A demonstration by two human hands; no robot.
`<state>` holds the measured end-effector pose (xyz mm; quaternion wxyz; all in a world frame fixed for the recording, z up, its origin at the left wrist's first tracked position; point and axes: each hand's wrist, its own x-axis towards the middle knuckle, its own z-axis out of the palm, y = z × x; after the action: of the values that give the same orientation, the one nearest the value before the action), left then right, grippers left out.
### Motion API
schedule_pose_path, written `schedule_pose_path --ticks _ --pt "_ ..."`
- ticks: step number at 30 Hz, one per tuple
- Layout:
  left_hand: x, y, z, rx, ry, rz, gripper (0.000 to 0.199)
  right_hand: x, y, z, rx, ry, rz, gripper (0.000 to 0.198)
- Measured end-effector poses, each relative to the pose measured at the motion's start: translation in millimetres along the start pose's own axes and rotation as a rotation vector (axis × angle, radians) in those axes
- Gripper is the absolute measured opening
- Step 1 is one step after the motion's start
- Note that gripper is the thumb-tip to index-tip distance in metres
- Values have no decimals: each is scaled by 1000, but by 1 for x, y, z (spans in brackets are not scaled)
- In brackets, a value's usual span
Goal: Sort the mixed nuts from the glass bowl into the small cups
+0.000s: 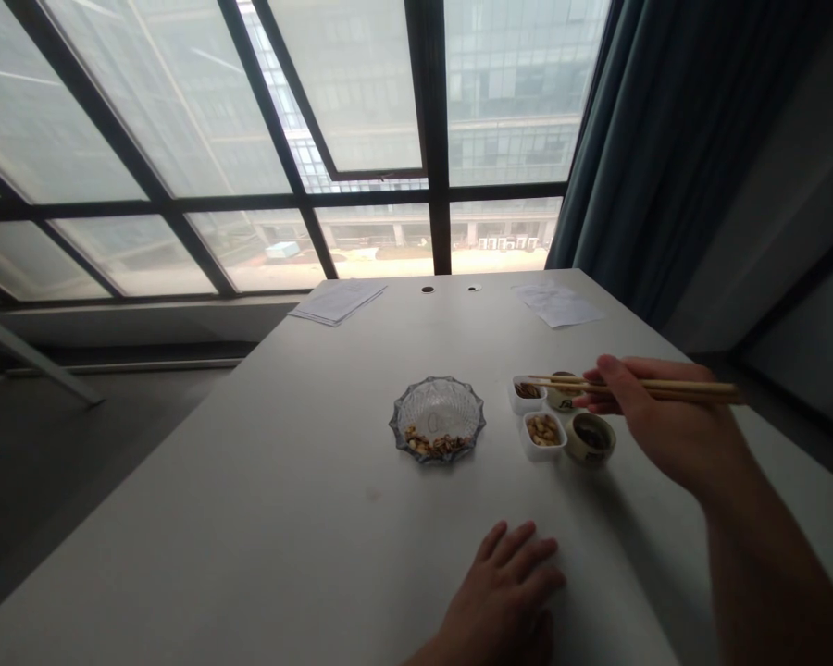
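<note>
My right hand grips a pair of wooden chopsticks. Their tips reach over a small white tub with dark slender pieces inside; whether they touch the pieces I cannot tell. In front of it stands another white tub with tan, nut-like pieces. Beside the tubs are two small round cups, the nearer cup dark inside, the farther cup partly hidden by the chopsticks. To the left sits a scalloped glass bowl with mixed brown and yellowish bits along its near side. My left hand rests on the table, fingers spread, holding nothing.
The white table runs toward large windows. Paper sheets lie at its far left corner and a few more papers at the far right. Two round holes, one being a cable hole, are near the far edge. A dark curtain hangs at right.
</note>
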<state>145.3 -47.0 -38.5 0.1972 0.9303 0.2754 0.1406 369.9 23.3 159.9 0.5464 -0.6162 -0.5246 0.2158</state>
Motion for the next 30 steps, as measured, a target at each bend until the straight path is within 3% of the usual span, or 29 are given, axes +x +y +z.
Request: schedule_pose_path --ticks 2,7,13,18,23,30 --pt "0 -1 1 2 12 4 34 -4 -3 14 41 -48 5 45" --pt "1 -2 -2 2 43 25 31 -12 6 59 152 -335 16 47" --pt "0 -3 1 15 54 40 30 -21 25 97 103 -561 18 41" --pt "1 -3 3 21 66 49 30 -24 31 108 105 -619 69 39" --pt "0 -4 4 25 77 50 28 -23 39 112 178 -559 145 39" --pt "0 -6 7 17 82 50 32 -26 47 119 199 -587 99 41"
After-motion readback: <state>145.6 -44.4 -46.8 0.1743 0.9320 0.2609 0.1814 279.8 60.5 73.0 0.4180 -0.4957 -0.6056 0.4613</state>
